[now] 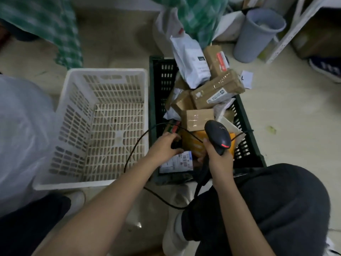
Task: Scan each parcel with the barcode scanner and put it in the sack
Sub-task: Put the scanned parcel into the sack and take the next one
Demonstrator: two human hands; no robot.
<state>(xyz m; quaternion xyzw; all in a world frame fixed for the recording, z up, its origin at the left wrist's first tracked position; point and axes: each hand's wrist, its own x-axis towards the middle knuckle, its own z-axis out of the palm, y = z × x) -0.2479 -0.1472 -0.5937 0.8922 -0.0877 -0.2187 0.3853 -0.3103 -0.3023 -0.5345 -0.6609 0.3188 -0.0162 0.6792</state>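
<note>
Head view: the barcode scanner [218,136] is gripped in the right hand [219,161] above the dark crate [245,133], presumably aimed. The left hand [164,146] pinches a labelled parcel [177,162] inside that crate, label upward for reading.

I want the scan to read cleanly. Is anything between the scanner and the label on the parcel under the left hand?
Nothing visible: the scanner in the right hand hangs above the label, and the left hand lies beside it.
</note>
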